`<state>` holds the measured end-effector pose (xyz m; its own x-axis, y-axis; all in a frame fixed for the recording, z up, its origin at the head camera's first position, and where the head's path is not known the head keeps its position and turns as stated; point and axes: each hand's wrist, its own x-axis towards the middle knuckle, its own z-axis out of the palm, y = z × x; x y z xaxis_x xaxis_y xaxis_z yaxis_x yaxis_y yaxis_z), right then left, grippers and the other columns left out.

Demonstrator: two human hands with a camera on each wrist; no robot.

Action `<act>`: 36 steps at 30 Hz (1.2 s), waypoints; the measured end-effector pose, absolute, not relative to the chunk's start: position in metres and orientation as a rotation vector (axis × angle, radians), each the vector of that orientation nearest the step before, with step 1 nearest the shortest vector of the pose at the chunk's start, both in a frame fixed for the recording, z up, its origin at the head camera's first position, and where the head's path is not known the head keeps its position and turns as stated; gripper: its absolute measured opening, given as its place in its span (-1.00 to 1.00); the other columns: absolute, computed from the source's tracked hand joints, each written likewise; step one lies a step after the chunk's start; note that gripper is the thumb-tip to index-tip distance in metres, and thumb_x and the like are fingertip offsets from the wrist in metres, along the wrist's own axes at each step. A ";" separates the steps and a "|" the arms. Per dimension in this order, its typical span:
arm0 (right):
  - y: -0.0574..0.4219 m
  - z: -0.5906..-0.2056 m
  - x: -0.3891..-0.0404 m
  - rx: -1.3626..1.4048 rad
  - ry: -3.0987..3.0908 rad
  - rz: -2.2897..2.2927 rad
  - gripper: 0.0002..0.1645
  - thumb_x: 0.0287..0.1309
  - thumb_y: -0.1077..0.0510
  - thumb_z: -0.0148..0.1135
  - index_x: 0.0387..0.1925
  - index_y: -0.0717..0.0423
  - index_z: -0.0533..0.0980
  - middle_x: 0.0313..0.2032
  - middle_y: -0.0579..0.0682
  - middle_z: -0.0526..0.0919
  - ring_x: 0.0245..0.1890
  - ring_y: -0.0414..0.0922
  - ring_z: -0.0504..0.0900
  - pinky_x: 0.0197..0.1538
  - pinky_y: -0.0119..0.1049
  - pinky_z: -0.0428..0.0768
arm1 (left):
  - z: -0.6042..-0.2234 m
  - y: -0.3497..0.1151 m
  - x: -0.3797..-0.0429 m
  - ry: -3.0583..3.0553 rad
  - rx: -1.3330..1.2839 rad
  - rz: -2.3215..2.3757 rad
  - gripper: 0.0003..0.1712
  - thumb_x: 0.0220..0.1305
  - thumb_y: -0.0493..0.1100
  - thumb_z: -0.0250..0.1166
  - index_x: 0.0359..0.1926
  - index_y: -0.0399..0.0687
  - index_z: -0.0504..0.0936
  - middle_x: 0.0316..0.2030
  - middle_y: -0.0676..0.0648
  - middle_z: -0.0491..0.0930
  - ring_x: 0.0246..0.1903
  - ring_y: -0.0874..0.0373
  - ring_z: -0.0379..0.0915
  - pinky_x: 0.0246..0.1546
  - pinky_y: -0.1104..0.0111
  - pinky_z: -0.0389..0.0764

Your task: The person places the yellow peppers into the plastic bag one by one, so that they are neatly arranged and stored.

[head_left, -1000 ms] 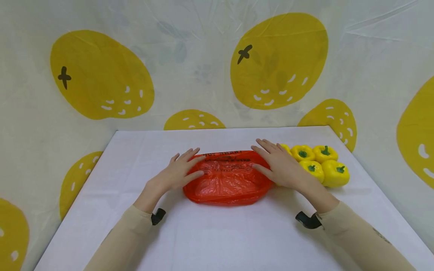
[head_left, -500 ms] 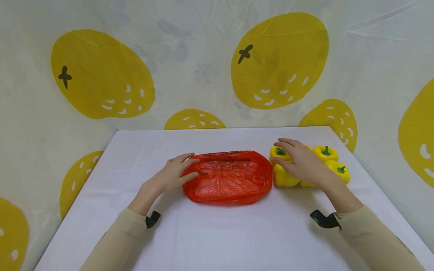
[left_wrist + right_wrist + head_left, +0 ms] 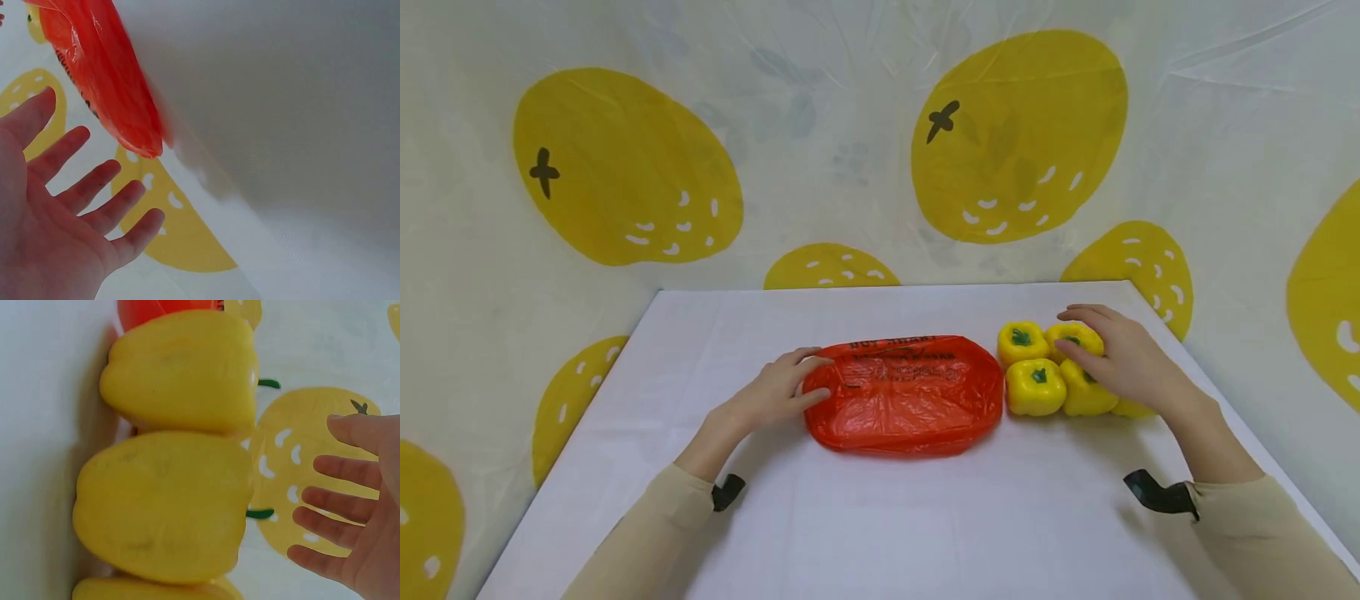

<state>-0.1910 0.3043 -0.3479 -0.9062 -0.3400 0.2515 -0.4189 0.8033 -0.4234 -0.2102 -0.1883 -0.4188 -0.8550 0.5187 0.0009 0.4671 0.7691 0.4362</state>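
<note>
A red plastic bag (image 3: 902,408) with black print lies in the middle of the table, wide and low; what is inside it is hidden. At its left end my left hand (image 3: 771,392) hovers, fingers spread and holding nothing; the left wrist view shows a gap between the fingers (image 3: 94,187) and the bag. To the right of the bag stand several yellow bell peppers (image 3: 1036,392) in two rows, green stems up. My right hand (image 3: 1123,358) is over the right-hand peppers and covers some of them. Its fingers (image 3: 337,503) are extended, apart from the pepper stems in the right wrist view.
A white cloth covers the table (image 3: 880,533). Behind and beside it hangs a pale curtain (image 3: 827,150) with large yellow fruit prints. The nearest bell pepper stands right next to the bag's right end.
My right hand has moved right, from the bag's right end across to the right-hand peppers. My left hand has drawn back slightly to the left. The bag and peppers stay put.
</note>
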 end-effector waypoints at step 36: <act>0.398 -0.382 -0.156 0.159 -2.968 0.741 -0.23 0.45 -0.10 0.22 0.39 0.36 0.27 0.31 0.58 0.24 0.27 0.57 0.18 0.08 0.62 0.25 | -0.424 -0.195 -0.209 2.648 0.655 0.473 -0.04 0.33 0.41 0.21 0.58 0.09 0.24 0.60 -0.11 0.00 0.57 -0.21 -0.22 0.37 -0.41 -0.09</act>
